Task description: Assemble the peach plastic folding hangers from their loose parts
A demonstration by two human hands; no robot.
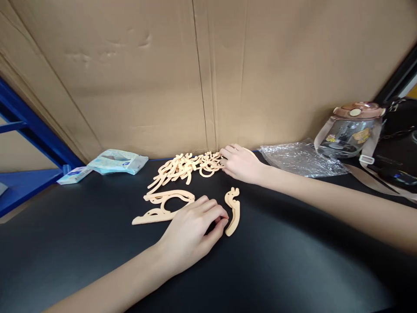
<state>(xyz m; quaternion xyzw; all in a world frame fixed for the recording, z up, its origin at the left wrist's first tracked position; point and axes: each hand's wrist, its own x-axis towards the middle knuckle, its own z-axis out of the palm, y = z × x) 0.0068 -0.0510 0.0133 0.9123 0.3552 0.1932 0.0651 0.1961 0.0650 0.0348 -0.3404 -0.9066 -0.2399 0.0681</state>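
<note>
My left hand (198,224) is low over the black tabletop, thumb and forefinger tips drawn together. They are beside the left edge of a small stack of curved, pale wood-coloured pieces (233,217) with a hooked, notched top. Under and beyond that hand lies a group of similar flat pieces (148,219), forming an open frame around a round gap; the hand covers part of it. My right hand (239,163) reaches to the right end of a heap of loose curved pieces (182,167). Its fingers are bent and somewhat apart; their tips are partly hidden among the pieces.
Cardboard (146,87) stands behind the black table (276,269). Light-blue packets (119,161) lie at the back left, near a blue metal frame (35,130). Crinkled clear plastic (296,158), a strapped clear bottle (352,134) and a black bag (402,139) are at the right.
</note>
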